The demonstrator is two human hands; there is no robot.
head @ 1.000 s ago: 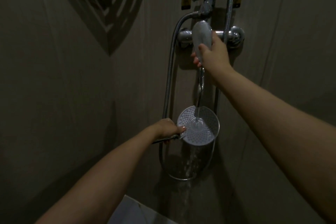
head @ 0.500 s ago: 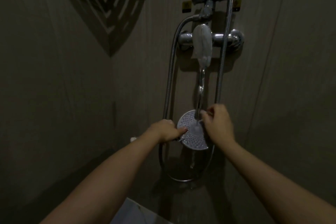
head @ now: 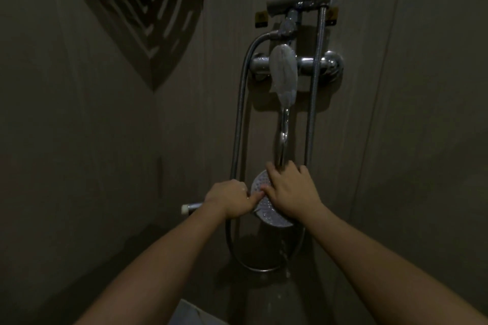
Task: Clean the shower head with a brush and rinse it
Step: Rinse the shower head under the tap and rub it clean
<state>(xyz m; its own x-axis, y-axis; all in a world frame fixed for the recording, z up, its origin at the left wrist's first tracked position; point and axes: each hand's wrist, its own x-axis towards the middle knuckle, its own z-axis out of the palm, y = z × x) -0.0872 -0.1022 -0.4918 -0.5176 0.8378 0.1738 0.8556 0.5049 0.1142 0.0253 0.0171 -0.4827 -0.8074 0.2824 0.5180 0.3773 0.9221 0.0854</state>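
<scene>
The round shower head [head: 268,210] faces me with its dotted spray plate, low on the wall under the tap spout [head: 282,134]. My left hand [head: 229,202] is closed around its handle, whose white end [head: 188,208] sticks out to the left. My right hand [head: 290,190] lies flat on the spray plate with fingers spread, covering the plate's right half, thumb touching my left index finger. A thin trickle of water [head: 284,253] falls below the head. No brush is in view.
The mixer tap with its grey lever [head: 284,71] is mounted above. A metal hose [head: 239,113] loops down the wall behind the head. A dark corner shelf [head: 148,8] hangs at the upper left. A pale object [head: 190,314] shows at the bottom edge.
My right hand left the tap lever, came down and now lies on the spray plate. The strong stream onto the shower head has shrunk to a trickle. My left hand kept its grip.
</scene>
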